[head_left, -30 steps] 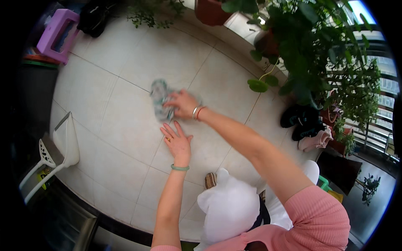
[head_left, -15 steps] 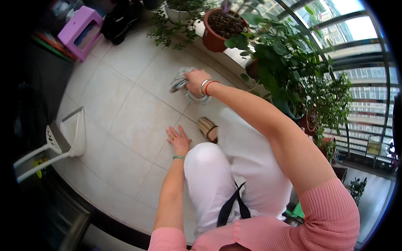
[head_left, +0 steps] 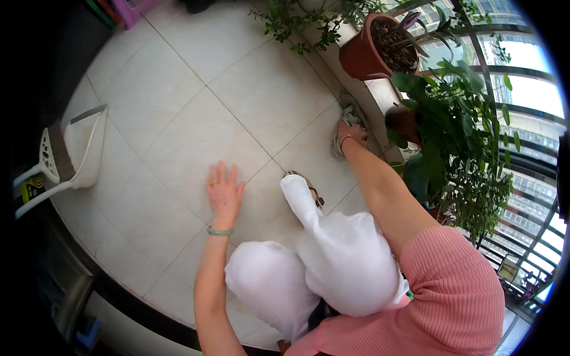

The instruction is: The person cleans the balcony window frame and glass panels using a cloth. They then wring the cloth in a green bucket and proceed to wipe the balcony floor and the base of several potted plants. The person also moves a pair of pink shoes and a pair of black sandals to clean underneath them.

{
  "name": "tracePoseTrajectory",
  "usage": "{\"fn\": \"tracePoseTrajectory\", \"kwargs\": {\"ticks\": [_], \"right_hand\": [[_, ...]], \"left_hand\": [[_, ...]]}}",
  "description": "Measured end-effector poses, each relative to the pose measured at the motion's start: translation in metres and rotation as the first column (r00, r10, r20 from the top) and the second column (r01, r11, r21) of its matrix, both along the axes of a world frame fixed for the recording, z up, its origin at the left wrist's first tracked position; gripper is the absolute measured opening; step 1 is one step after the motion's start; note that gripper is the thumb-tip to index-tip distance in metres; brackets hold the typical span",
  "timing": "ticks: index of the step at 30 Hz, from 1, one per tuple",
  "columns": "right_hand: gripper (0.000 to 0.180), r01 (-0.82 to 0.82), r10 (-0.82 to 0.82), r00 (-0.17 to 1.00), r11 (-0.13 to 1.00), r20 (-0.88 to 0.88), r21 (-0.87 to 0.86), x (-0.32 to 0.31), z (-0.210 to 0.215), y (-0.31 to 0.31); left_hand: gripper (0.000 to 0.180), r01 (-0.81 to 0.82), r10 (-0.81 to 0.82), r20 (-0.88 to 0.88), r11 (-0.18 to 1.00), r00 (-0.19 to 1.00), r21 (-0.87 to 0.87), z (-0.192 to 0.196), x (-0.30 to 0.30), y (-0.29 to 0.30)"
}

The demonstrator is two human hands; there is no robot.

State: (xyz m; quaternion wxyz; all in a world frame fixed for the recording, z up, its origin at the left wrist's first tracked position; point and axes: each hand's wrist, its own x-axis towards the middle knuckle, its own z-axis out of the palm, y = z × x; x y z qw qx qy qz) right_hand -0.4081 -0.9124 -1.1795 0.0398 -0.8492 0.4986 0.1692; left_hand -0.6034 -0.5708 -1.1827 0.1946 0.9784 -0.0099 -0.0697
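My right hand (head_left: 352, 134) presses a grey-green cloth (head_left: 350, 113) to the tiled floor (head_left: 184, 130), at the foot of the low ledge under the window. Part of the cloth sticks out past the fingers and part lies beside the wrist. With its fingers spread, my left hand (head_left: 224, 193) is over the floor to the left of my knees; nothing is in it, and whether it touches the tiles I cannot tell. A green bangle is on the left wrist. My shoe (head_left: 306, 181) shows between the two hands, below a white trouser leg.
A white dustpan (head_left: 92, 148) and a brush (head_left: 56, 154) stand at the left. Along the right are a brown flowerpot (head_left: 368, 50), leafy plants (head_left: 451, 124) and window bars. A purple stool (head_left: 130, 12) and a dark object are at the far edge.
My right hand has moved the cloth rightward across the floor to the ledge. My left hand has shifted left. The view has turned, so the stool has slid toward the top edge.
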Motion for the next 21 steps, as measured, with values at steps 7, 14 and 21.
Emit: {"fn": "tracePoseTrajectory", "kwargs": {"ticks": [7,14,21], "right_hand": [[0.055,0.040,-0.030,0.998,0.973,0.046,-0.228,0.025,-0.038,0.001],[0.045,-0.540,0.535,0.818,0.841,0.212,-0.041,0.083,-0.022,0.094],[0.054,-0.944,0.914,0.005,-0.130,0.406,0.305,-0.003,-0.009,0.240]], "left_hand": [[0.091,-0.170,0.215,-0.252,0.968,0.944,0.185,0.010,0.023,0.015],[0.097,-0.085,0.136,-0.196,0.965,0.971,0.247,0.005,0.019,0.018],[0.090,-0.083,0.122,-0.202,0.978,0.972,0.193,0.011,0.028,0.016]]}}
